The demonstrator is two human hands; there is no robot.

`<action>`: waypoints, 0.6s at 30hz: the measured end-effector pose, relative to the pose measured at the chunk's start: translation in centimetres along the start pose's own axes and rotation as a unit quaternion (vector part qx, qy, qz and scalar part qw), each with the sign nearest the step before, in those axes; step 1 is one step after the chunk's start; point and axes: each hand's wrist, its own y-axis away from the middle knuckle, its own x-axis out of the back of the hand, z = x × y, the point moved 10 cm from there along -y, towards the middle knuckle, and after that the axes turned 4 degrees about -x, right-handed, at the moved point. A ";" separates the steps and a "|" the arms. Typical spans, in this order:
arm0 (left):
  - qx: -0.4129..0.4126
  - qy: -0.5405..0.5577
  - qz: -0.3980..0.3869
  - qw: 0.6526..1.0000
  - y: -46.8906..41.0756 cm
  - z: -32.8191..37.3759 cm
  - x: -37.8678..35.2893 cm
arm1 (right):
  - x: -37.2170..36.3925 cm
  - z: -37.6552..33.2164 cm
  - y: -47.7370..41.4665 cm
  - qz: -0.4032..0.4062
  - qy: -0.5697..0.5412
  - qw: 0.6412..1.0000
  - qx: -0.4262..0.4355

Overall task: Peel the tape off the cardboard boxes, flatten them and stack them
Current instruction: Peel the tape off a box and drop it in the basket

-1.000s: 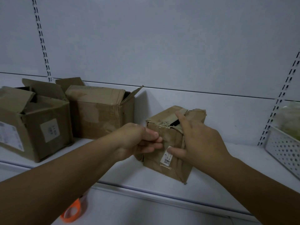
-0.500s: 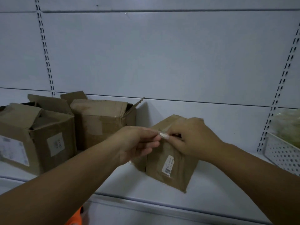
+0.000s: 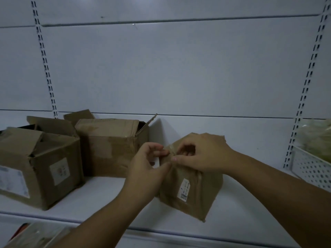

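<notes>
**A:** Where was the box you were working on?

**B:** The small cardboard box point(image 3: 192, 192) stood on the white shelf point(image 3: 100, 194), right of the other boxes, tilted back so its front face with the white label point(image 3: 184, 189) looked up at you. Your two hands met at its top front edge.

**A:** And what were the hands doing?

**B:** Your left hand point(image 3: 148, 165) had thumb and forefinger closed together on what looked like the loose end of the clear tape point(image 3: 171, 149), though the strip was too thin and glossy to be sure of. Your right hand point(image 3: 202, 154) lay curled over the top of the box, pressing it down, thumb near the same seam.

**A:** How would you judge that box to handle?

**B:** Light, I'd say, and soft: the card was creased and dented, so it would buckle if you squeezed the walls. The tape would likely be slick and inclined to tear into slivers, taking a skin of paper with it.

**A:** So where should you have held it?

**B:** Bracing along the top edge and corners, where the card is stiffest, and pulling the tape low, close to the surface.

**A:** The others?

**B:** The middle box point(image 3: 111, 147) and the left box point(image 3: 37, 163) sat well apart from your hands, flaps already open, neither flattened.
</notes>
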 end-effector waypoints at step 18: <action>-0.073 -0.212 -0.311 0.924 -1.9 0.8 -5.0 | 4.4 10.0 -0.3 0.200 -0.635 0.710 -0.228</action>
